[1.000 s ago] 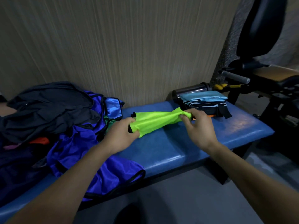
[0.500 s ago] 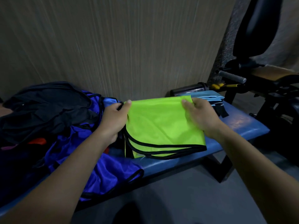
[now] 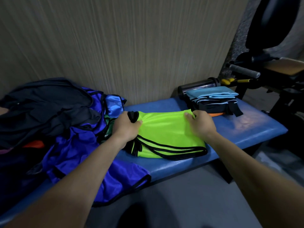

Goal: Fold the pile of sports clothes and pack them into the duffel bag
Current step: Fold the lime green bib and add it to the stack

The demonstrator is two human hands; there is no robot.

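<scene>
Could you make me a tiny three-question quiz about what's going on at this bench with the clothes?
1. True or false: both hands grip the green vest.
2. The folded stack lies on which side of the vest: A the person's left, B the person's right?
3. What colour is the bench?

Key: 1 true, the left hand and right hand each hold its far edge. 2 B. 3 blue.

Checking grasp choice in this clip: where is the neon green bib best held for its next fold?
Probably at the two far corners of the green bib, from above, as the left hand and right hand pinch it: it lies flat on the bench, loose hems nearest.
</scene>
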